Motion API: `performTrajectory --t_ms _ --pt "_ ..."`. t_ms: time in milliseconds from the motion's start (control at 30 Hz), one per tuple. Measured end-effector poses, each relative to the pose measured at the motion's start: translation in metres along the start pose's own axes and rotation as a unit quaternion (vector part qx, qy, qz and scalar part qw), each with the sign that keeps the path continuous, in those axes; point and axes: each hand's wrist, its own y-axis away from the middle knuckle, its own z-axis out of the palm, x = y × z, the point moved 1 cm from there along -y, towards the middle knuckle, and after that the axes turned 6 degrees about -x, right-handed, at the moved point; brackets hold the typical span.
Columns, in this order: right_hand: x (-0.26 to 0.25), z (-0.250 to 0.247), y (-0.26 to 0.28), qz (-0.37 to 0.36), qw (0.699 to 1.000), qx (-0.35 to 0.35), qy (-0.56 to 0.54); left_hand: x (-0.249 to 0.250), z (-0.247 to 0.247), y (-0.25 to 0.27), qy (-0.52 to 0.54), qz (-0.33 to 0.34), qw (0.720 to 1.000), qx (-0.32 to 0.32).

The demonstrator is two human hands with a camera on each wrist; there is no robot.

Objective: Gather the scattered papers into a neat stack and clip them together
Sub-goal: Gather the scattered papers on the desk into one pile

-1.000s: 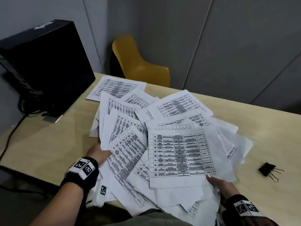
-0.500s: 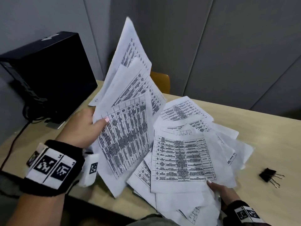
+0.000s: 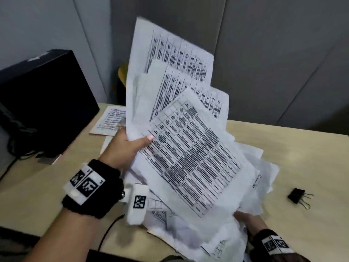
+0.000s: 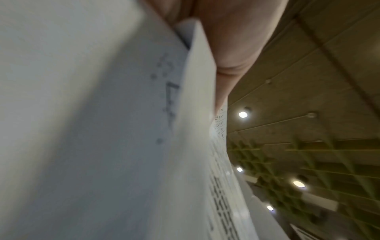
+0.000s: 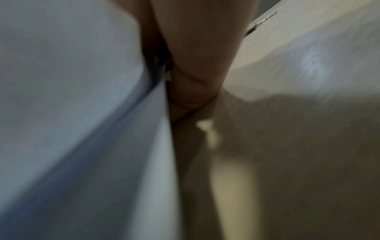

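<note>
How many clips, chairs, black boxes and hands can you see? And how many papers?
Binder clips: 1, black, lying on the table
Yellow chairs: 1, mostly hidden behind the papers
Black boxes: 1
Hands: 2, the left hand and the right hand, both holding papers
Papers: too overlapped to count

Total without the papers: 5

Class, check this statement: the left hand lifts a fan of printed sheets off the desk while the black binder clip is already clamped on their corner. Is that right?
Not quite. The left hand does lift a fan of printed sheets, but the binder clip is not on them: it lies loose on the desk, to the right of the pile. The head view shows this.
</note>
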Motion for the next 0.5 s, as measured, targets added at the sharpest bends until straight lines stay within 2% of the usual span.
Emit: performTrajectory --t_ms 100,133,200,267,367,433,500 --pt "-0.007 0.002 0.006 0.027 0.999 0.013 -0.022 -0.051 0.017 -0.016 -0.001 -0.117 0.993 -0.026" --pt "-0.007 0.003 0.001 0.008 1.000 0.002 -0.006 -0.067 0.022 -0.018 -0.014 -0.143 0.989 -0.036" --pt "-0.008 0.008 0.004 -0.035 0.994 0.015 0.099 -0.101 0.033 -0.022 -0.057 -0.178 0.982 -0.039" --pt "-0.007 0.004 0.008 -0.056 0.986 0.028 0.153 -0.125 0.038 -0.017 -0.121 -0.208 0.970 -0.043" --pt "-0.006 -0.003 0.005 -0.059 0.985 0.062 0.149 -0.155 0.037 -0.019 -0.201 -0.237 0.947 -0.081" --pt "0.000 -0.003 0.003 -0.047 0.979 0.041 0.196 -0.163 0.035 -0.020 -0.232 -0.237 0.938 -0.097" --pt "0.004 -0.005 -0.007 -0.042 0.989 0.028 0.142 -0.164 0.033 -0.024 -0.256 -0.223 0.936 -0.092"
